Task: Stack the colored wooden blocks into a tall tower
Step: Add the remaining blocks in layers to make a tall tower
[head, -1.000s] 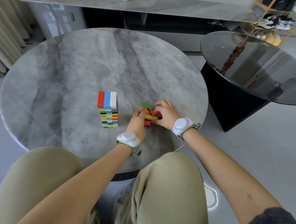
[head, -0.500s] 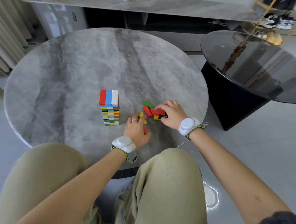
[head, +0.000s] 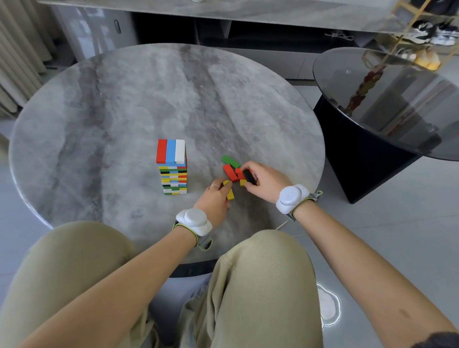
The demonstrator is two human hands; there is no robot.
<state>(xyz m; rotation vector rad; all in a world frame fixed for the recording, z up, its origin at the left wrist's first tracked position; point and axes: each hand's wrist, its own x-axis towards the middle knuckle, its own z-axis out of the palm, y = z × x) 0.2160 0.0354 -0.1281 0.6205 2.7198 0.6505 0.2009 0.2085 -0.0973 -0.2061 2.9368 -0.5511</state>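
Wooden blocks [head: 229,173], left hand [head: 212,203] pinching, right hand [head: 266,182] gripping

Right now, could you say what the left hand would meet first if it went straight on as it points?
Probably the red block just beyond the left hand and the yellow block it holds, though depth is unclear.

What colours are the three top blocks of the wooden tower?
Red, blue and white, left to right, atop the multicoloured wooden tower; head view.

Soft, even daylight is filling the room; only a faint shadow is falling on the desk [head: 113,129] beneath my right grip [head: 266,182]. The wide lens is bending the edges.
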